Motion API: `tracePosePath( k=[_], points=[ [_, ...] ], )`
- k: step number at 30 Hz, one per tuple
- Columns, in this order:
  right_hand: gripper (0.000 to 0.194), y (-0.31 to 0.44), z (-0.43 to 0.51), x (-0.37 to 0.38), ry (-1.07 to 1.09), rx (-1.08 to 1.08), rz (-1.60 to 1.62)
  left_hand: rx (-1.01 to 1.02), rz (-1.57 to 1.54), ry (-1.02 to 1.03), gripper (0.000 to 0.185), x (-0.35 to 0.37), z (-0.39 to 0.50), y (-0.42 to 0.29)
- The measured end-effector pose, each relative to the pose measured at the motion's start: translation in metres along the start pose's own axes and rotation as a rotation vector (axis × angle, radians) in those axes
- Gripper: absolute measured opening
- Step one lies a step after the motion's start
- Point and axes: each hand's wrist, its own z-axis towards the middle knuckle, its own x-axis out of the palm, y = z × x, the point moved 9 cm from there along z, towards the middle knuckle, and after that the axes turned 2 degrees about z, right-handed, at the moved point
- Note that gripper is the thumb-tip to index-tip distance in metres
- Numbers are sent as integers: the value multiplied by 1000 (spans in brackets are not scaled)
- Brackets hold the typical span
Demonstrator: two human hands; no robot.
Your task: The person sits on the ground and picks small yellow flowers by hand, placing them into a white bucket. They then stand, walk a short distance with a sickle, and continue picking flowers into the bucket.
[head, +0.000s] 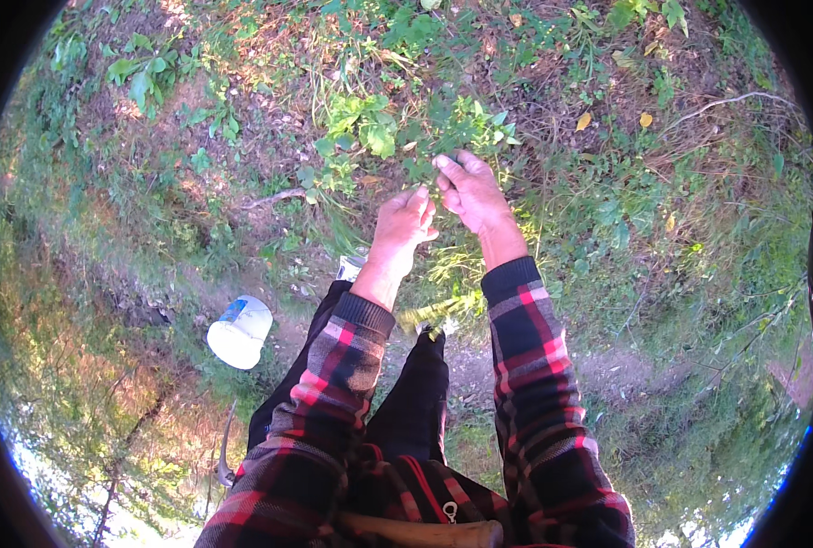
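Note:
My left hand (403,222) is ahead of my body with its fingers curled and the thumb pressed to the index finger, pinching a thin plant stem. Just right of it and a little further out, my right hand (471,188) pinches a green leafy plant (420,168) between thumb and fingers. The two hands almost meet. Where the stem runs between them is too fine to follow. A wooden handle (420,531) lies across my waist under my forearms. Beyond my left sleeve sticks out a curved metal blade (225,445); my arm hides whether the two are joined.
A white plastic bucket (240,332) is on the ground to my left. Broad-leaved weeds (372,127) grow just past my hands. A dry branch (728,106) lies far right, and a short stick (276,198) lies left of my hands. Yellow-green grass (447,308) stands by my shoe.

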Motion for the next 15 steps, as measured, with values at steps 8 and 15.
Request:
tracePosePath(
  k=[8,15],
  points=[
    [12,-8,9,-2,24,-20,283,-34,-325,85,27,-2,-14,16],
    [20,-5,7,-8,58,-140,426,87,-966,367,18,-6,-21,-2]
  ],
)
